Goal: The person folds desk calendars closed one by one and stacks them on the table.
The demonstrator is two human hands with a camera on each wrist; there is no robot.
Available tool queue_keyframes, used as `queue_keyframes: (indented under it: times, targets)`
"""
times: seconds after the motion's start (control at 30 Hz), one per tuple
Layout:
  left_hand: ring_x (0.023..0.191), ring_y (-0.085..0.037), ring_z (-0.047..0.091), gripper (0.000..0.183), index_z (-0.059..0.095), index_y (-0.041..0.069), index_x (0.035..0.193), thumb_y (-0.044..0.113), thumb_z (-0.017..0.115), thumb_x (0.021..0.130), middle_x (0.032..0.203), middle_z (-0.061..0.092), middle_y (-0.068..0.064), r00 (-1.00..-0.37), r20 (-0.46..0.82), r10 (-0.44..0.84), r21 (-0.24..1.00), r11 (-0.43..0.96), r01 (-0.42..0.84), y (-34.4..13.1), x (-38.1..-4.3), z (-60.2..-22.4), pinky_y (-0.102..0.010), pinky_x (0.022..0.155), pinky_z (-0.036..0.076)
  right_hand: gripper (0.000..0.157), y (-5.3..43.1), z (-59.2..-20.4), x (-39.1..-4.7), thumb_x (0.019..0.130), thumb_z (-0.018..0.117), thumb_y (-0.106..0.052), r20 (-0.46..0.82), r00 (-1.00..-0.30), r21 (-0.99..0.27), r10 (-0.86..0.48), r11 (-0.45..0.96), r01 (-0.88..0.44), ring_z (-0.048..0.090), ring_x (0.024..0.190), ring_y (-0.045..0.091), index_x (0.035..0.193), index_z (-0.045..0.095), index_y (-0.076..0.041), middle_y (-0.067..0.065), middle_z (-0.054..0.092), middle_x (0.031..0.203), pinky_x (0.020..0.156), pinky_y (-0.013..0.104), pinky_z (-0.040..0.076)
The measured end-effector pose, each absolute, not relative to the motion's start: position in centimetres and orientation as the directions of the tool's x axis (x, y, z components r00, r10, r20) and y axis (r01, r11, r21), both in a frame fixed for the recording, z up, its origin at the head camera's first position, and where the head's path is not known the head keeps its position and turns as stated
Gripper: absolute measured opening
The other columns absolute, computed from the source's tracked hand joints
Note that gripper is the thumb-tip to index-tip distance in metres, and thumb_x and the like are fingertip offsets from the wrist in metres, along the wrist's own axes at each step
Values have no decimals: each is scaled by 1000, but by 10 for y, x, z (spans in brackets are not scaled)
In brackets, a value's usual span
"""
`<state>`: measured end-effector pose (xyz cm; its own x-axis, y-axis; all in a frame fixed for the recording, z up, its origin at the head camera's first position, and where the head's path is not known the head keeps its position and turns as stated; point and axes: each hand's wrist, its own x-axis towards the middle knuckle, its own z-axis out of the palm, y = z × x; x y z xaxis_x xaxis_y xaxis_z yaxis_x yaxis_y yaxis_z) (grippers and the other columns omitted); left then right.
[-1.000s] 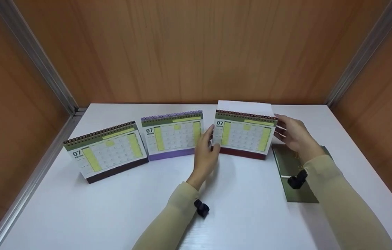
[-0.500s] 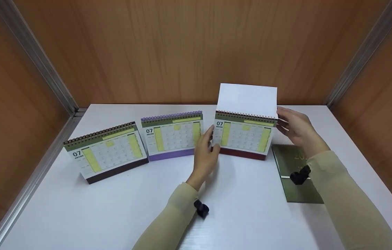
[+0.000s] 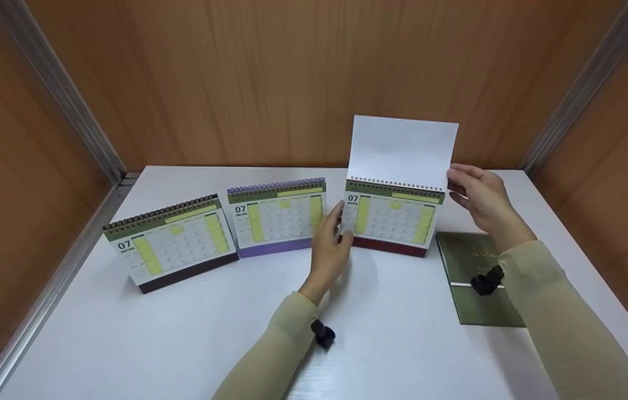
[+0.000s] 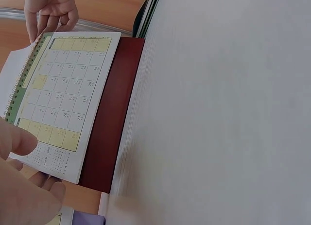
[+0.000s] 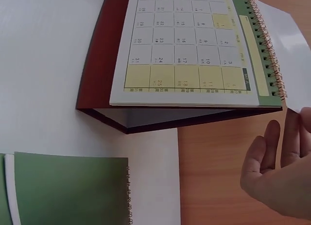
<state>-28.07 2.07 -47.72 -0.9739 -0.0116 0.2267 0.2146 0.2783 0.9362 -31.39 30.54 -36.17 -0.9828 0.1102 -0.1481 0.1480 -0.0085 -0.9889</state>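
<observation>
A desk calendar (image 3: 394,219) with a maroon base stands at the right of a row of three, showing month 07. My left hand (image 3: 330,253) grips its left edge, thumb in front; in the left wrist view, the fingers (image 4: 52,183) reach past the edge. Above its wire spiral rises a blank white page (image 3: 403,150), tilted up and back. My right hand (image 3: 483,197) pinches that page at its right edge, near the spiral. In the right wrist view, the calendar's hollow stand (image 5: 165,117) is seen from the side, and the pinch is partly cut off.
Left of it stand a purple-based calendar (image 3: 278,219) and a dark-based calendar (image 3: 172,241), both on month 07. A flat green calendar (image 3: 478,308) with a white band lies under my right forearm. Wood panels (image 3: 269,83) enclose the white table (image 3: 180,344).
The white page has swung up from behind the spiral and now stands much higher. My right hand has moved slightly up and right with it; the left hand has stayed put.
</observation>
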Motion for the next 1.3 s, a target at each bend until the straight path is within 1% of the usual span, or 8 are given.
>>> queue_keyframes:
  times: [0.23, 0.43, 0.7, 0.83, 0.97, 1.07, 1.17, 1.3]
  targets:
    - [132, -18, 45, 66, 36, 30, 151, 4, 54, 93, 142, 47, 4, -974, 228, -7, 942, 255, 219, 20, -281, -479, -29, 108, 39, 51, 305, -358, -312, 90, 70, -35, -123, -986, -992, 109, -13, 122, 54, 111, 21, 131, 56, -10, 5, 57, 120, 108, 39, 39]
    - [131, -17, 46, 66, 37, 28, 151, 2, 55, 93, 142, 48, 3, -969, 248, -7, 939, 247, 239, 20, -282, -480, -30, 108, 40, 51, 305, -354, -308, 88, 71, -39, -90, -989, -995, 115, 37, 95, 55, 112, 21, 129, 58, -9, 5, 60, 119, 102, 33, 44]
    - [129, -13, 46, 64, 36, 23, 152, 4, 54, 94, 139, 48, 5, -972, 235, -5, 940, 255, 226, 20, -282, -479, -26, 107, 39, 52, 306, -351, -302, 88, 69, -45, -35, -991, -984, 128, 166, 56, 56, 114, 22, 128, 62, -12, 6, 61, 123, 108, 43, 41]
    - [129, -14, 46, 64, 37, 26, 152, 4, 54, 94, 140, 48, 5, -973, 230, -4, 943, 249, 222, 20, -282, -480, -28, 107, 39, 52, 307, -350, -299, 89, 67, -48, -6, -991, -971, 135, 237, 38, 57, 113, 21, 126, 63, -12, 5, 61, 124, 107, 43, 42]
    - [130, -15, 45, 64, 37, 28, 151, 4, 54, 94, 141, 48, 4, -973, 231, -3, 942, 249, 223, 21, -281, -480, -30, 108, 39, 52, 308, -351, -295, 90, 64, -50, 29, -990, -949, 136, 316, 16, 59, 112, 19, 126, 63, -13, 5, 61, 125, 103, 37, 46]
    - [130, -15, 46, 65, 37, 29, 151, 4, 55, 94, 140, 48, 4, -972, 234, -3, 942, 247, 226, 20, -281, -480, -31, 108, 39, 53, 307, -350, -291, 90, 62, -51, 57, -989, -934, 139, 358, -3, 60, 109, 16, 127, 63, -12, 5, 62, 125, 98, 29, 50]
    - [129, -16, 46, 64, 37, 29, 151, 4, 55, 95, 140, 48, 3, -970, 242, -1, 941, 245, 235, 20, -281, -479, -31, 108, 40, 52, 306, -350, -288, 92, 61, -48, 93, -987, -928, 134, 371, -37, 62, 105, 14, 126, 63, -9, 6, 64, 123, 90, 21, 52]
    - [128, -17, 47, 63, 37, 29, 151, 6, 55, 96, 139, 49, 1, -968, 251, 1, 936, 255, 243, 19, -280, -478, -31, 106, 41, 52, 305, -350, -285, 93, 61, -44, 120, -985, -933, 121, 352, -70, 64, 102, 13, 126, 63, -4, 8, 65, 120, 88, 18, 52]
